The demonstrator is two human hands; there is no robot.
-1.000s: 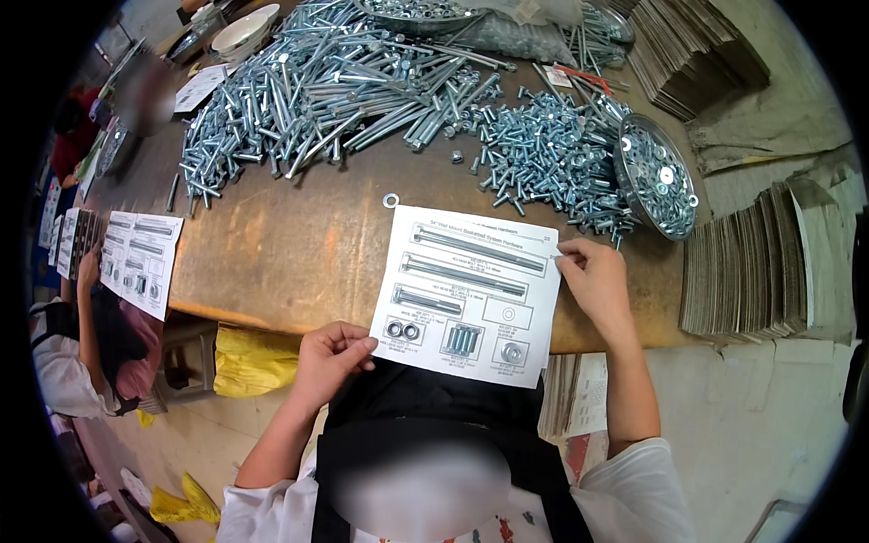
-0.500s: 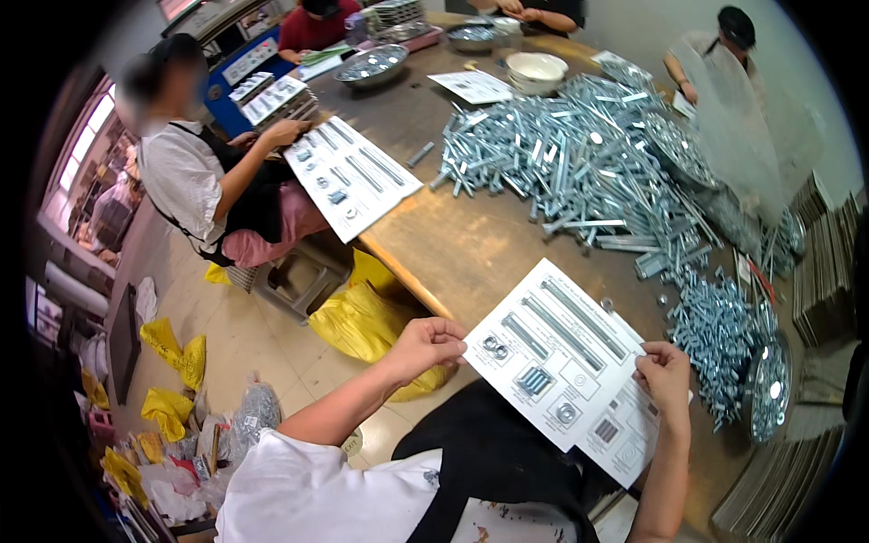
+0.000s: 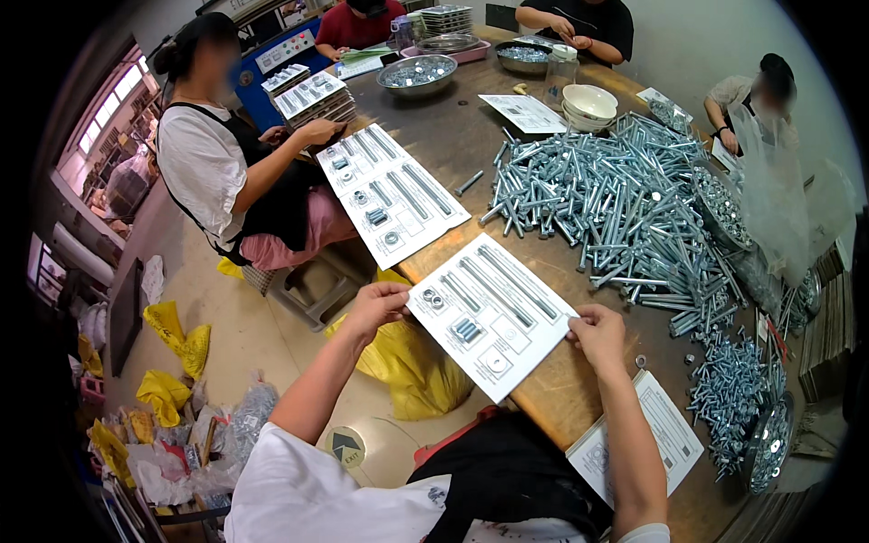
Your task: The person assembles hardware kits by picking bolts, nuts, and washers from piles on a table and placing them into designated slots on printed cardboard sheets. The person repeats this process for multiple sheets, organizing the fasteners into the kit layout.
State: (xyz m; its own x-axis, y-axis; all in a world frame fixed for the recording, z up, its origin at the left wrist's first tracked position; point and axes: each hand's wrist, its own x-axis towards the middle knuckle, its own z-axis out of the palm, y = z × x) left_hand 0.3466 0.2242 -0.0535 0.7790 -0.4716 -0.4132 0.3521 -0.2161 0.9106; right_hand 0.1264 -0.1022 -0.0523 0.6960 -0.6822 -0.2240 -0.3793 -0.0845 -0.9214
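A white printed card (image 3: 496, 373) bearing long bolts, washers and a cluster of small parts is stretched between my two hands over the table's near edge. My left hand (image 3: 378, 309) pinches its left corner, and my right hand (image 3: 599, 338) grips the right corner. Just beyond it, similar filled cards (image 3: 424, 237) lie side by side on the table, in front of a seated co-worker. Under my right forearm, more printed cards (image 3: 668, 418) rest at the table edge, partly hidden by the arm.
A large heap of loose bolts (image 3: 615, 208) covers the right of the wooden table (image 3: 543, 389). Smaller screws (image 3: 733, 398) and a metal dish (image 3: 771, 443) lie nearer. Co-workers sit around the far side. Yellow bags (image 3: 421, 371) stand on the floor below the left edge.
Both hands have carried the card forward and left, off the other cards, toward those before the co-worker. The cards beneath now show at the lower right. The view has shifted too.
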